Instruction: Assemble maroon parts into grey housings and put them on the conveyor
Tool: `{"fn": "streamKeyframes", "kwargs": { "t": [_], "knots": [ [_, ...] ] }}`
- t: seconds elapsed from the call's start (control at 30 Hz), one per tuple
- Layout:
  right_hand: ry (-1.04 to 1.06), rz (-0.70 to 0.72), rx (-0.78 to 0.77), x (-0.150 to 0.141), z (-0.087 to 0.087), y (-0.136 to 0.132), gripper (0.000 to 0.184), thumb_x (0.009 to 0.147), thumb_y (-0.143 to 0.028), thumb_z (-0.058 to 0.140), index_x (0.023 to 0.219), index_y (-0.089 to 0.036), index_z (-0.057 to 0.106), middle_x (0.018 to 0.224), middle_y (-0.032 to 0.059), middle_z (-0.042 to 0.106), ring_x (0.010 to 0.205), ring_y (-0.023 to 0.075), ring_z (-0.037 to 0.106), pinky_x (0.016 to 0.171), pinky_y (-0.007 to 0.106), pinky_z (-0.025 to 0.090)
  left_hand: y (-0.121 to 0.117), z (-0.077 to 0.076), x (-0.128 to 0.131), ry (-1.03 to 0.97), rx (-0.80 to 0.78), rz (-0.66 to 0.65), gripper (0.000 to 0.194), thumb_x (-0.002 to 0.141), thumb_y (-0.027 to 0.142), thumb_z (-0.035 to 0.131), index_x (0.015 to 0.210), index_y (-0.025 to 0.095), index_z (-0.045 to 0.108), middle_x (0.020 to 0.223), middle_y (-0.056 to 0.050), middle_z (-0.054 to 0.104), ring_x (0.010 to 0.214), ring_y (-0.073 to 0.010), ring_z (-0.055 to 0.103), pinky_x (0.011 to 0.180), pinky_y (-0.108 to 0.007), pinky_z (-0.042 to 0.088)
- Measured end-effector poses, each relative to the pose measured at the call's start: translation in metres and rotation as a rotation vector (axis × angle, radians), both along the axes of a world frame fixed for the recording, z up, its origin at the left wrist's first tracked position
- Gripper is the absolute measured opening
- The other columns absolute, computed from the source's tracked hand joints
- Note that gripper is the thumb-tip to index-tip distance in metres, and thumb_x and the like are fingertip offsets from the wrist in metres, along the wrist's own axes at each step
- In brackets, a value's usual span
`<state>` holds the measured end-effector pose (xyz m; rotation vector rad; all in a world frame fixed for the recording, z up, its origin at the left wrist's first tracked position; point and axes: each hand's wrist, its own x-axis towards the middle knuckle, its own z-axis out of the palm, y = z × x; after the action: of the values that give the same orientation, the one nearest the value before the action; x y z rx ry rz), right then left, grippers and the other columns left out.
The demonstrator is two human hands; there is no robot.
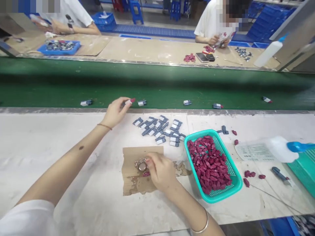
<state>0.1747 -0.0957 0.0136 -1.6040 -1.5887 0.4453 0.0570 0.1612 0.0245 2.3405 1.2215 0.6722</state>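
My left hand (115, 111) reaches to the edge of the green conveyor belt (157, 88) and pinches a small grey part with a dark red cap (129, 102). My right hand (159, 170) rests closed on a piece of brown cardboard (133, 183), its fingertips on a small dark red piece (146, 173) beside a shiny round metal object (141, 165). A heap of grey and white small parts (161, 129) lies just beyond the cardboard. A teal basket (222, 193) full of dark red caps (209, 162) stands to the right of my right hand.
Several finished parts (187, 102) lie spaced along the belt. Loose red caps (249, 173) and a white squeeze bottle (278, 149) with a blue cap lie at the right. Two other people work at the far bench, with a blue tray (59, 47) and phones (205, 57).
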Motion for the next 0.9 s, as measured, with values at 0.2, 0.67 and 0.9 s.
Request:
{"fn": "streamKeyframes", "kwargs": {
  "t": [0.2,0.67,0.9],
  "knots": [
    [-0.178,0.142,-0.027,-0.008,-0.007,-0.003,0.016,0.096,-0.027,0.046,0.099,-0.02,0.06,0.089,0.0032,0.075,0.08,0.0183,0.069,0.072,0.028,0.051,0.036,-0.016,0.043,0.224,0.165,-0.122,0.044,0.085,0.042,0.047,0.114,0.011,0.057,0.129,-0.019,0.055,0.126,-0.0391,0.039,0.107,-0.052,0.026],
    [-0.243,0.18,0.029,-0.017,-0.008,-0.008,0.022,0.097,-0.034,0.045,0.091,-0.02,0.061,0.083,0.0001,0.075,0.077,0.0147,0.07,0.061,0.024,0.053,-0.009,0.018,0.131,0.391,0.006,-0.582,0.048,0.088,0.05,0.038,0.102,0.014,0.066,0.108,-0.013,0.067,0.097,-0.0283,0.062,0.087,-0.037,0.049],
    [-0.413,0.231,0.06,-0.013,-0.005,-0.009,0.021,0.092,-0.03,0.051,0.078,-0.019,0.062,0.07,0.0006,0.072,0.064,0.0145,0.069,0.051,0.024,0.05,-0.046,-0.004,0.27,0.328,0.123,-0.702,0.049,0.088,0.034,0.046,0.134,0.015,0.049,0.14,-0.016,0.045,0.126,-0.033,0.044,0.107,-0.049,0.034]
  ]
}}
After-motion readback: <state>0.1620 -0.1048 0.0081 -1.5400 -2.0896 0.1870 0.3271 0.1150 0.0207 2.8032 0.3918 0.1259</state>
